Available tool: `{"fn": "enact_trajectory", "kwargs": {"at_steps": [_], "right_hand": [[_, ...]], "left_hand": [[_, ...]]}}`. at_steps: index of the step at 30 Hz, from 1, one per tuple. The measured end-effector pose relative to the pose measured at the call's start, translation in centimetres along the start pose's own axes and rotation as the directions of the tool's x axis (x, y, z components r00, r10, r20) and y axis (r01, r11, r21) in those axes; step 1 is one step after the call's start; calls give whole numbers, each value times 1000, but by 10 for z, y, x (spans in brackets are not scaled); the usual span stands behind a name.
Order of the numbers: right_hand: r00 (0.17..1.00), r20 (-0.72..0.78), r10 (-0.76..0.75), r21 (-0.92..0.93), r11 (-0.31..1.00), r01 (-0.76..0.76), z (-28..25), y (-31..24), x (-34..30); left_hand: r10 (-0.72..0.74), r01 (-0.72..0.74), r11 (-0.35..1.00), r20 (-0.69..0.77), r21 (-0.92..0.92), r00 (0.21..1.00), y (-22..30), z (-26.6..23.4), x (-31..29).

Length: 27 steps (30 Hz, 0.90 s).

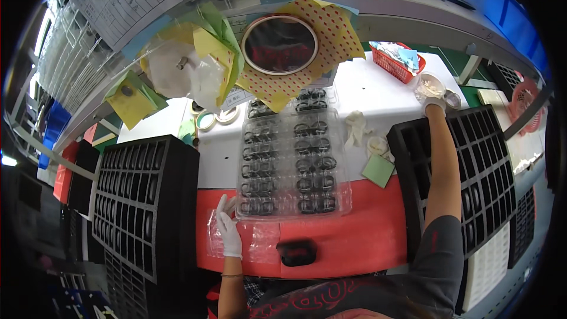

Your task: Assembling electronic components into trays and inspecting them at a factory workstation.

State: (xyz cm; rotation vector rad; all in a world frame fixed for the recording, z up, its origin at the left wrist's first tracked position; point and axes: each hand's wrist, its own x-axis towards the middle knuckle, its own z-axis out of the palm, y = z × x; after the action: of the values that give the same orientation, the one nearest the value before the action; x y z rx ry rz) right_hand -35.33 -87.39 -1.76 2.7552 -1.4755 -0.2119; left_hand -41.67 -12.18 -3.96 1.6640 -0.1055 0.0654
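My left hand, in a white glove, has its fingers stretched out at the near left corner of a clear plastic tray. It lies over clear plastic bags on a red mat. The tray bears rows of black rounded parts. Nearer to me on the mat sits a black rounded case-like piece. My right arm reaches far right, over a black foam tray. My gloved right hand is at a small round tub with pale bits in it; its fingers are hidden.
Partitioned black foam trays stand left and right of the mat. Farther off are a red basket, tape rolls, a green pad and crumpled white gloves. A shelf rail with hanging papers crosses above.
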Motion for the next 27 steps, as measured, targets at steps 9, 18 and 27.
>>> {"fn": "enact_trajectory", "kwargs": {"at_steps": [9,18,27], "right_hand": [[992,47,-119,-245,961,127,-68,27,-63],[815,-390,-429,-259,900,350,-229,4,-351],[288,-815,-502,-293,787,543,-344,-10,-313]], "left_hand": [[-22,22,998,-10,-55,1000,-8,3,2],[-13,15,991,11,-134,1000,-14,-6,4],[47,-43,989,23,-143,999,-17,1,6]]}}
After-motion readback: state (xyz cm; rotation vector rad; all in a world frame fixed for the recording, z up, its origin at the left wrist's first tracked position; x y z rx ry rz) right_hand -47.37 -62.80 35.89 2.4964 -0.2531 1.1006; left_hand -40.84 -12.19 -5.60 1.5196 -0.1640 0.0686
